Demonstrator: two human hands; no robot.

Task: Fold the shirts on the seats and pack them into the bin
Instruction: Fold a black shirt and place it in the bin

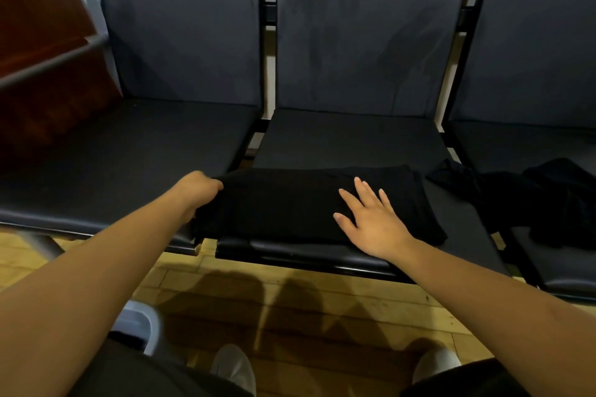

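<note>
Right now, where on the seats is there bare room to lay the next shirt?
The left seat is bare, from the wooden panel to the folded shirt. Behind that shirt, the back of the middle seat is free. The right seat is crowded with crumpled shirts.

Counted three seats (348, 138). Shirts: one folded shirt (283, 203) at centre, one crumpled heap (548, 200) at 3 o'clock. One bin (142, 325) at 7 o'clock. Two hands were present: left hand (200, 190), right hand (371, 219). Two shoes (233, 367).
</note>
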